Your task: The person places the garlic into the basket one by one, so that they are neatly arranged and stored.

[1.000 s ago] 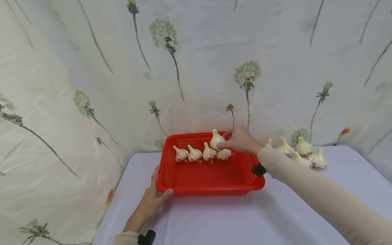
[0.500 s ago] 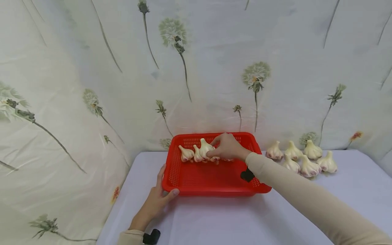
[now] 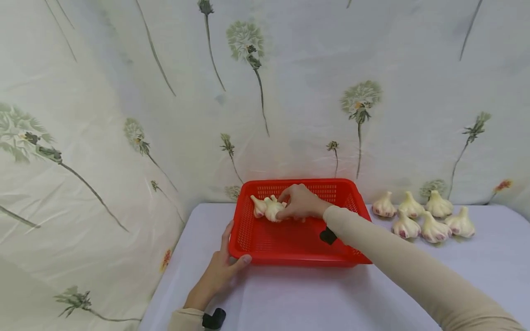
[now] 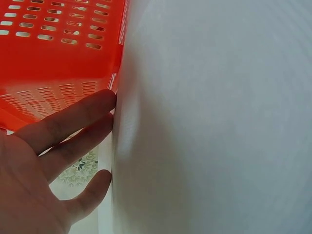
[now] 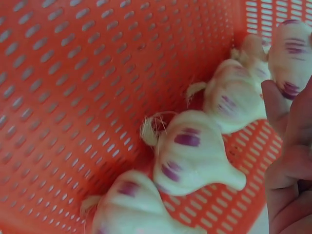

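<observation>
My right hand (image 3: 304,202) reaches into a red perforated plastic basket (image 3: 298,260) and pinches a garlic bulb (image 3: 272,211) between thumb and fingers. In the right wrist view this held bulb (image 5: 290,56) shows purple streaks, right beside the fingertips. Several more bulbs (image 5: 192,153) lie in a row along the basket's wall; in the head view the hand covers most of them, with one bulb (image 3: 258,208) visible at the left end. My left hand (image 3: 219,271) rests at the basket's front left corner, thumb by the front rim. Its fingers (image 4: 80,117) extend nearly straight against the side and table.
Several garlic bulbs (image 3: 432,227) stand in two rows on the white-covered table (image 3: 298,299), right of the basket. A curtain (image 3: 298,92) printed with dandelions hangs behind the table and along its left side.
My right hand has moved left and lowered the garlic bulb from above the row to among the bulbs at its left part. The left hand stays at the basket corner; the head view has shifted slightly.
</observation>
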The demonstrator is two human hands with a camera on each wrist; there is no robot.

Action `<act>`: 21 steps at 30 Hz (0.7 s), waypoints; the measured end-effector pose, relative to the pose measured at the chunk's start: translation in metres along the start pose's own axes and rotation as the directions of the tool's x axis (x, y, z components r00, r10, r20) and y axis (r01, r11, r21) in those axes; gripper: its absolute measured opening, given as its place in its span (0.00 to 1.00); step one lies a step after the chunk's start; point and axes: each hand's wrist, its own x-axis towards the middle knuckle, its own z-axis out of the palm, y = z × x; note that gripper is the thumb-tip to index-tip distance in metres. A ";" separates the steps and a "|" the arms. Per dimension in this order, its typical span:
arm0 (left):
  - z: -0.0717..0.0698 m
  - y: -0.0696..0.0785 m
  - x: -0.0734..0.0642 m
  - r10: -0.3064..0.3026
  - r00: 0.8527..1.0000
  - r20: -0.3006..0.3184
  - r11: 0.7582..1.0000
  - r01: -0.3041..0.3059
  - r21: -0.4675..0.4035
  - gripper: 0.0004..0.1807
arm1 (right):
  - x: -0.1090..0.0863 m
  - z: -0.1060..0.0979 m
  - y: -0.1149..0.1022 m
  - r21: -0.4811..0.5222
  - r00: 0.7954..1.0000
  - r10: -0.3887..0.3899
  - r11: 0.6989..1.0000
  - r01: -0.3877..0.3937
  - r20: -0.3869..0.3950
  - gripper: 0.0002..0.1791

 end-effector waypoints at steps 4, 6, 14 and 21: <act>0.000 -0.002 0.001 -0.001 1.000 0.006 1.000 0.001 0.000 0.52 | 0.010 0.008 0.004 -0.029 0.999 -0.044 0.999 0.045 0.029 0.26; 0.000 -0.003 0.001 0.007 1.000 0.004 1.000 -0.007 0.006 0.52 | 0.014 0.013 0.005 -0.037 0.997 -0.071 0.997 0.073 0.041 0.26; -0.001 -0.003 0.001 0.005 1.000 0.004 1.000 -0.005 0.022 0.51 | 0.022 0.030 0.001 -0.178 0.983 -0.174 0.967 0.181 0.052 0.23; -0.002 -0.002 0.001 -0.004 1.000 0.006 1.000 0.004 0.027 0.51 | 0.028 0.047 0.008 -0.225 0.964 -0.254 0.938 0.264 0.072 0.19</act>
